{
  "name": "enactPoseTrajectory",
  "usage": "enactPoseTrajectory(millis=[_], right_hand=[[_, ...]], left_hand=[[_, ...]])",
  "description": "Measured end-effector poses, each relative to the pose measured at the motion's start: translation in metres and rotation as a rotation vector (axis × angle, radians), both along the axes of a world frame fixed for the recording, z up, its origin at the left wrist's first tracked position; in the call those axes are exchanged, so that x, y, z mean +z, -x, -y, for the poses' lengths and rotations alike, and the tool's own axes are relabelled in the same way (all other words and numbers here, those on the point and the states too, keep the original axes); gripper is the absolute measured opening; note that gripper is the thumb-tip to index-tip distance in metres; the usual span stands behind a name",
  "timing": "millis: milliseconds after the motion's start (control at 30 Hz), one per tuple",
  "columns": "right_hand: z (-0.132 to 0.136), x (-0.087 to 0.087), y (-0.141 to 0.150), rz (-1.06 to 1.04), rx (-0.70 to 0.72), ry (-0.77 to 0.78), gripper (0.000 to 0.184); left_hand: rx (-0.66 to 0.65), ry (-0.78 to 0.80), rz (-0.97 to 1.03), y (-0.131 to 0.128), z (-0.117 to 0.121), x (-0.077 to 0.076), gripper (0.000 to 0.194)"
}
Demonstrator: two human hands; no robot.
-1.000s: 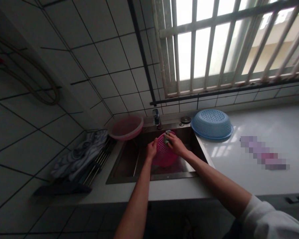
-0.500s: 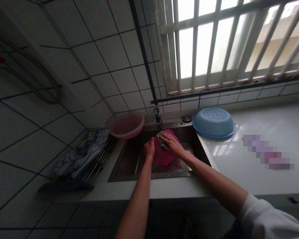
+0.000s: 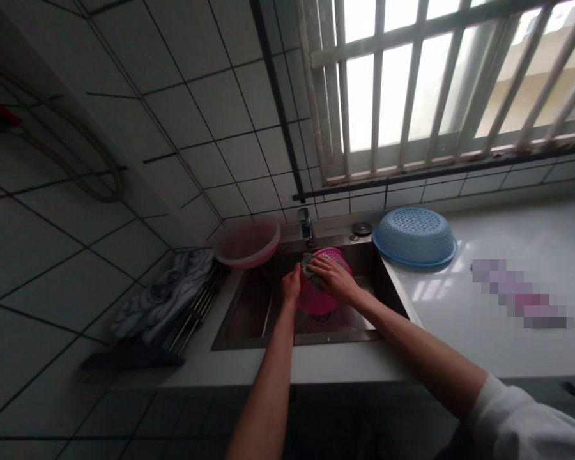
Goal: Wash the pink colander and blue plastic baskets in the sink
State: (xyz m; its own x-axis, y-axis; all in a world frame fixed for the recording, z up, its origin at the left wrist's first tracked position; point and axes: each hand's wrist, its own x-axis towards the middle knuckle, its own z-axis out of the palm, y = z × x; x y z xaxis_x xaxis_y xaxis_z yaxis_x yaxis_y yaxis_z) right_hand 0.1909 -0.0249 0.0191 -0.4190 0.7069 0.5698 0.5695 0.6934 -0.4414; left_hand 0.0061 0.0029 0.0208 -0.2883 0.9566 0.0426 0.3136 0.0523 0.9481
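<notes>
A bright pink basket with small holes (image 3: pixel 316 301) is held tilted over the steel sink (image 3: pixel 249 313). My left hand (image 3: pixel 292 285) is closed on its left rim, with the thumb uppermost. Against the basket, my right hand (image 3: pixel 334 277) presses a greenish cloth (image 3: pixel 310 268), its fingers lying over the cloth. Part of the cloth and the far side of the basket are hidden by my right hand. Behind the basket stands the faucet (image 3: pixel 305 225) at the sink's back edge.
A pink basin (image 3: pixel 247 244) rests on the sink's back left corner. On the right counter (image 3: pixel 441 332) a blue perforated basket (image 3: pixel 414 236) lies upside down, near a blurred purple-pink item (image 3: pixel 520 294). Striped cloths (image 3: pixel 163 300) hang over a metal rack (image 3: pixel 199 310) at left.
My right hand and the cloth have shifted slightly over the pink basket, whose tilt has changed a little. The whole view has moved slightly.
</notes>
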Motion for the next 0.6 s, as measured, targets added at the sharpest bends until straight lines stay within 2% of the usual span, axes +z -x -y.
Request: enactPoseTrajectory(millis=[133,233,333,433,500,533,600], right_hand=[[-0.019,-0.008,-0.024,-0.193,-0.199,0.143,0.054],[-0.026,-0.016,-0.033,-0.261,-0.275,0.211,0.053],[-0.025,-0.021,-0.03,-0.217,-0.263,0.229,0.056],[-0.019,-0.022,-0.018,-0.129,-0.221,0.228,0.059],[-0.013,-0.02,-0.009,-0.075,-0.18,0.204,0.061],[-0.01,-0.019,-0.004,-0.05,-0.154,0.184,0.061],[-0.003,-0.015,0.004,-0.007,-0.1,0.131,0.062]], left_hand=[[0.067,0.086,-0.038,0.001,0.002,0.002,0.077],[0.072,0.116,-0.023,0.001,0.003,0.002,0.071],[0.053,0.091,-0.138,0.0,0.003,0.003,0.061],[0.119,-0.065,-0.378,-0.002,0.006,0.005,0.041],[0.156,-0.16,-0.478,-0.003,0.008,0.006,0.036],[0.151,-0.161,-0.497,-0.003,0.009,0.006,0.037],[0.116,-0.065,-0.491,-0.003,0.01,0.007,0.044]])
